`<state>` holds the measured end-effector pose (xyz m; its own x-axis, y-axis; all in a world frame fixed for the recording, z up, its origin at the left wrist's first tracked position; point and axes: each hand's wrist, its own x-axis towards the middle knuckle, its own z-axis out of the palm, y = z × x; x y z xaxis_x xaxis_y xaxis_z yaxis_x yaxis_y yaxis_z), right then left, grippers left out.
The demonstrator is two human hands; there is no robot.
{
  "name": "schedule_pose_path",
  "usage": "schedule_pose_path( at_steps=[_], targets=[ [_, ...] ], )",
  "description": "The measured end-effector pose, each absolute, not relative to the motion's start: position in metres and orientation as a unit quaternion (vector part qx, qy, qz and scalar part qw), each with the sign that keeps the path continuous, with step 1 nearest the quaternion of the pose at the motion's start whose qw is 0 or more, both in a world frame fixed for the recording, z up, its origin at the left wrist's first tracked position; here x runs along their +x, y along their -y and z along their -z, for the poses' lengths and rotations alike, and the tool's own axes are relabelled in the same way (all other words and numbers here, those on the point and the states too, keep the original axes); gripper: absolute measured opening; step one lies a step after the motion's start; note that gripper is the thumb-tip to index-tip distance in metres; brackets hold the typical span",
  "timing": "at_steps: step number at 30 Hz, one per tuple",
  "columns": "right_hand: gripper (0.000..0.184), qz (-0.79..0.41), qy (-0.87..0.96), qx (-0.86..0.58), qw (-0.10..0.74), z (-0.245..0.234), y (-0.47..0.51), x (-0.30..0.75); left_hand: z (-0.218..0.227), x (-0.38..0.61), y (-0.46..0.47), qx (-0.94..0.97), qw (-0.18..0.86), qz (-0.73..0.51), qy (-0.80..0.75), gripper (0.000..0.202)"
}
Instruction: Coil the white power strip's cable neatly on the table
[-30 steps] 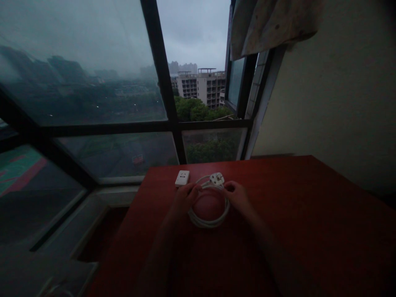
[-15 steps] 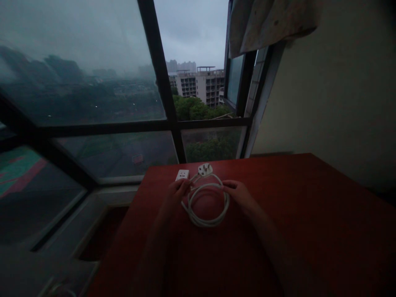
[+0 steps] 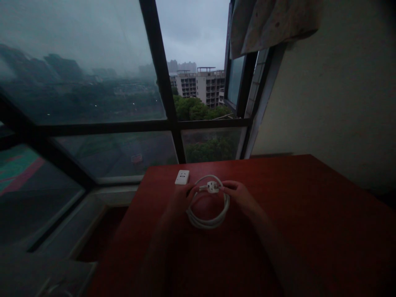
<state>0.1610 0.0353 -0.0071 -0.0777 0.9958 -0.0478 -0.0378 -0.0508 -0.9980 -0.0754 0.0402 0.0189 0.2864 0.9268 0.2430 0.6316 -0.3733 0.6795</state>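
Observation:
A white cable lies in a loose coil (image 3: pixel 206 224) on the reddish-brown table. Its white plug (image 3: pixel 212 187) is over the far part of the coil, between my two hands. My left hand (image 3: pixel 182 200) is closed on the cord just left of the plug. At the right side of the coil my right hand (image 3: pixel 240 196) pinches the cable with thumb and forefinger, its fingertips close against the plug; dim light hides whether they touch it. Beyond my left hand a white socket panel (image 3: pixel 182 176) lies face up.
The table (image 3: pixel 297 206) reaches to the window frame (image 3: pixel 173 123) and the pale wall (image 3: pixel 328 103) on the right. A window pane stands open at the right, under a hanging cloth (image 3: pixel 272 24). Left of the table is a low ledge (image 3: pixel 116 190).
The plug has come nearer and lower, from beyond the coil to between my hands. My left hand has moved slightly right and nearer with the cord. My right hand has barely moved.

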Motion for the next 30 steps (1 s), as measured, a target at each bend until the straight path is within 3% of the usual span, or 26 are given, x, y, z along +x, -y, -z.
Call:
schedule_pose_path(
  at_steps=[9,14,18,25,30],
  targets=[
    [0.035,-0.349,0.601,-0.525,0.492,0.000,-0.032,0.154,-0.021,-0.064,-0.035,0.724,0.160,-0.379,-0.554,0.032],
    [0.038,-0.337,0.592,-0.534,0.501,-0.004,-0.031,0.155,-0.031,-0.063,-0.030,0.726,0.153,-0.402,-0.536,0.030],
    [0.036,-0.359,0.595,-0.528,0.488,-0.002,-0.035,0.161,-0.036,-0.069,-0.028,0.720,0.214,-0.411,-0.516,0.030],
    [0.029,-0.322,0.596,-0.563,0.473,0.023,-0.046,0.170,-0.033,-0.086,-0.038,0.517,0.417,-0.603,-0.443,0.032],
    [0.022,-0.285,0.625,-0.569,0.453,0.034,-0.049,0.172,-0.026,-0.092,-0.045,0.419,0.532,-0.646,-0.353,0.024]
  ],
)
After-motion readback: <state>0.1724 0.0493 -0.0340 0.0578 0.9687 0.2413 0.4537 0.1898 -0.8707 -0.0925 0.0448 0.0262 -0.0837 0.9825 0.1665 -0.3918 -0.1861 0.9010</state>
